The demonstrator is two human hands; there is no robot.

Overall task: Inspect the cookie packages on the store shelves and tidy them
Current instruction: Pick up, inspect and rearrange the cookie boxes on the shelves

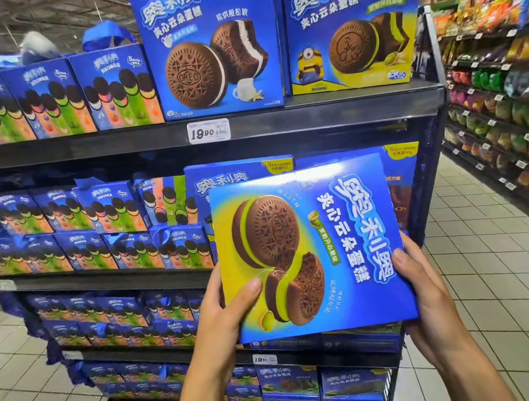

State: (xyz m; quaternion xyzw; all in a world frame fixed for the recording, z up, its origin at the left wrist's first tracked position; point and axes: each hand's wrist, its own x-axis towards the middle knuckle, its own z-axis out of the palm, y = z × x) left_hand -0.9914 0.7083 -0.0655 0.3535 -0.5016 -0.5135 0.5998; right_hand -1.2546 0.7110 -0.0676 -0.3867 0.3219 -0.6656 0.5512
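Both hands hold one blue cookie box (312, 248) out in front of the shelves, its printed face toward the camera and turned sideways, so the lettering runs down the box. Gripping the lower left corner, the left hand (229, 313) has its thumb laid across the front, just beside the picture of the broken green-filled cookie, with its fingers hidden behind. At the lower right edge the right hand (423, 293) grips likewise, thumb pressed on the front over the last white characters. The box sits between the two hands, rising above them and tilted slightly, clear of the shelving.

Directly behind it, on the middle shelf (102, 278), stand more boxes of the same blue kind, their tops showing above the held one. To the left on that shelf, smaller multi-flavour packs (112, 210) are stacked unevenly in two layers. On the top shelf (311, 113) a large box with white-filled cookies (211, 46) stands upright beside a box with a yellow cartoon figure (353, 26), a price tag (209, 131) on the shelf's edge below them. Lower shelves hold further blue packs. An aisle of snack bags (512, 112) runs along the right.
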